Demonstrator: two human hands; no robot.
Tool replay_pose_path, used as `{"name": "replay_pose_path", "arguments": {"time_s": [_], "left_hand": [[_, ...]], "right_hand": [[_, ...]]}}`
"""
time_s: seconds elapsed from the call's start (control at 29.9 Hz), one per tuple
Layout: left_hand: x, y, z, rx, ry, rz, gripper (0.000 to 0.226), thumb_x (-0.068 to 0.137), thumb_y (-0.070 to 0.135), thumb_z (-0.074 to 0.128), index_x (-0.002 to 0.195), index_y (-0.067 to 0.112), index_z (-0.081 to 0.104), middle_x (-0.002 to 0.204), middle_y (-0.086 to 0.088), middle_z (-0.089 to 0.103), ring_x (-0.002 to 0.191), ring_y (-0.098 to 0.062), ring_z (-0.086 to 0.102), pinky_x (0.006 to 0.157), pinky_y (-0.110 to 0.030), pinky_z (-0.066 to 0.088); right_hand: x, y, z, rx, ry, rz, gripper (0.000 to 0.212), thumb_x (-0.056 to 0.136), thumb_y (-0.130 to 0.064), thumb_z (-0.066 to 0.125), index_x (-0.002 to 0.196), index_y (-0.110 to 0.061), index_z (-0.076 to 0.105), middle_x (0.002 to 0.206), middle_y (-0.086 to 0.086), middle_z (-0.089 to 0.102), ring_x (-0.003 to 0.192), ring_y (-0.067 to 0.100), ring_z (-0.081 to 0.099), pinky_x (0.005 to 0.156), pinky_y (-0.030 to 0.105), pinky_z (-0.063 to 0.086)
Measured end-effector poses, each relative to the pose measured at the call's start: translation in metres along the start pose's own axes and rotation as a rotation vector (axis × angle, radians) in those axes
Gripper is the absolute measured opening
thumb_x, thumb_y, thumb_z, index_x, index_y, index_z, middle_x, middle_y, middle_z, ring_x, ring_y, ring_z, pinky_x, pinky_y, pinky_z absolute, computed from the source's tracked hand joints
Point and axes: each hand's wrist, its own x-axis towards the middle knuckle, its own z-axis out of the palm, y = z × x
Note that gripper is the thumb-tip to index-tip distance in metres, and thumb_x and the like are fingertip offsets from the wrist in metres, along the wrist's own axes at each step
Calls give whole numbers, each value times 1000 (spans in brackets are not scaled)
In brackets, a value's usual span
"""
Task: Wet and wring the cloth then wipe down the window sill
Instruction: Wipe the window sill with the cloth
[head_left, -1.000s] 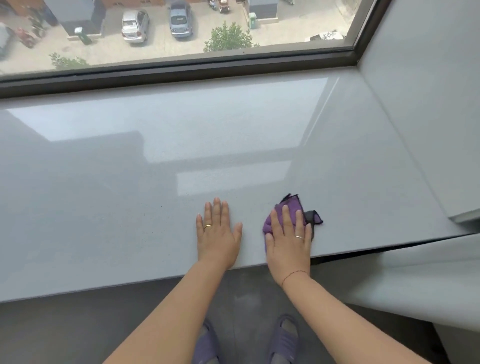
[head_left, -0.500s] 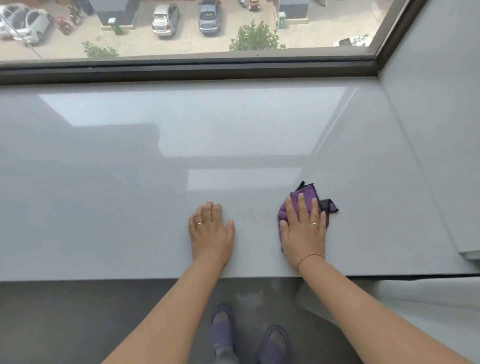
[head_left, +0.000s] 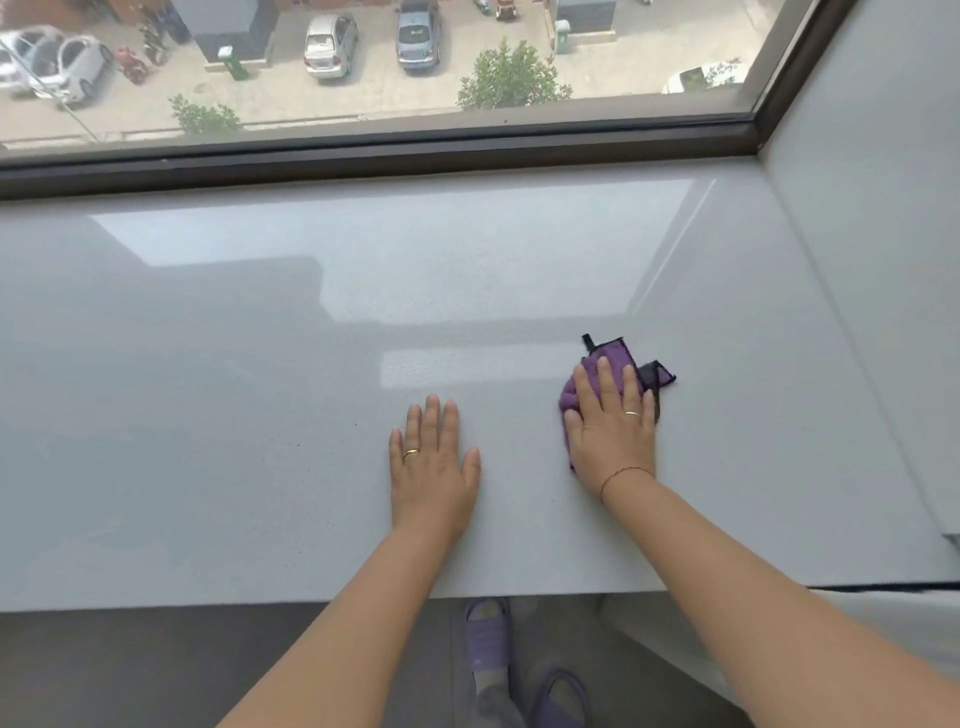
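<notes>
Purple crumpled cloth (head_left: 605, 364) under right hand (head_left: 613, 431)

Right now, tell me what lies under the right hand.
A purple cloth lies under the right hand, flat on the window sill; its far corners poke out past the fingers. The part beneath the palm is covered.

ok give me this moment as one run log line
phase: wipe | right hand: pressing purple black-edged cloth onto glossy grey window sill | left hand: flat on sill
</notes>
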Motion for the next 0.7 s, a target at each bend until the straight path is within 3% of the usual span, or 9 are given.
{"name": "replay_pose_path", "arguments": {"time_s": [0.07, 0.13, 0.23, 0.3, 0.37, 0.47, 0.54, 0.7], "left_hand": [[1, 1, 3, -1, 25, -16, 64, 98, 43, 23, 151, 21, -6, 160, 0, -12, 146, -18, -13, 116, -39, -12], [3, 4, 4, -2, 31, -30, 65, 97, 44, 26, 151, 21, -1, 160, 0, -8, 147, -19, -10, 116, -40, -9], [6, 6, 1, -11, 58, -44, 63, 95, 42, 35, 150, 20, 15, 159, -2, 9, 146, -22, 3, 116, -41, -3], [9, 7, -4, -10, 89, -40, 57, 93, 37, 40, 145, 18, 28, 153, -4, 24, 142, -25, 17, 116, -42, 1], [17, 7, -10, -16, 117, -37, 50, 93, 36, 41, 140, 18, 34, 145, -3, 33, 136, -25, 24, 116, -42, 0], [35, 5, -17, -2, 149, -51, 46, 95, 39, 37, 137, 19, 36, 136, -2, 35, 131, -23, 29, 116, -40, -4], [46, 6, -20, -4, 177, -65, 49, 96, 40, 36, 140, 19, 34, 140, -3, 33, 134, -23, 27, 116, -40, -4], [72, 10, -22, 14, 178, -22, 56, 99, 37, 24, 151, 22, 7, 160, -1, -2, 147, -20, -6, 115, -41, -10]], "right_hand": [[-15, -29, 11, 10, 9, -104, 58, 99, -43, 21, 150, -32, -3, 159, -5, -13, 145, 25, -18, 113, 43, -17], [-32, -47, 20, -19, -41, -352, 57, 99, -44, 20, 149, -34, -5, 159, -6, -16, 144, 23, -23, 111, 41, -22], [-18, -32, 15, -87, -76, -562, 56, 99, -46, 17, 149, -37, -5, 158, -9, -15, 145, 19, -20, 114, 39, -20], [7, -12, 7, -83, -38, -469, 55, 99, -46, 18, 149, -37, -4, 158, -9, -13, 145, 17, -17, 115, 38, -16], [36, 4, -6, -50, -30, -248, 56, 99, -45, 19, 150, -35, -2, 159, -8, -12, 146, 17, -15, 116, 38, -12], [54, -7, -13, 14, -9, 33, 57, 100, -42, 20, 150, -31, -3, 160, -5, -12, 146, 21, -14, 118, 42, -9], [45, -34, -7, 36, 8, 55, 58, 100, -41, 22, 150, -30, -4, 159, -3, -13, 146, 24, -15, 116, 45, -11], [18, -68, 10, -38, -74, -534, 56, 99, -45, 20, 150, -34, -1, 159, -8, -11, 145, 18, -19, 112, 37, -21]]}}
